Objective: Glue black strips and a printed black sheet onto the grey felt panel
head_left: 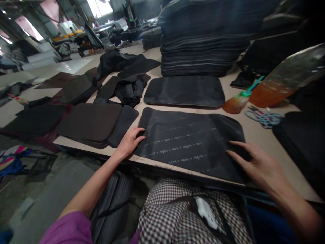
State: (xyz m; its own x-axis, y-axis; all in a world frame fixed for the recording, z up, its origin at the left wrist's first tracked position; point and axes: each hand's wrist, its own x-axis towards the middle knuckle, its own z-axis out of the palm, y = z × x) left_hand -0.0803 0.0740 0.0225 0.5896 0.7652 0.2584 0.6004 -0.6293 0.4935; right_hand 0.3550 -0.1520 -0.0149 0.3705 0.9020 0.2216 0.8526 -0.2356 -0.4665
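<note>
A black rectangular sheet (177, 145) with rows of pale printed lettering lies at the table's front edge in front of me. Its right end bulges up slightly. My left hand (130, 140) touches the sheet's left edge, thumb and forefinger apart. At the opposite edge, my right hand (256, 162) is open, with thumb and forefinger stretched over the sheet; its other fingers are mostly hidden. Just behind the sheet lies a black padded panel (184, 90) with rounded corners.
A tall stack of black panels (203, 51) stands behind. To the right are a glue pot (236, 102) with a turquoise brush, a large bottle of amber liquid (276, 86) and blue-handled scissors (265, 118). Dark rounded pieces (88, 122) lie left.
</note>
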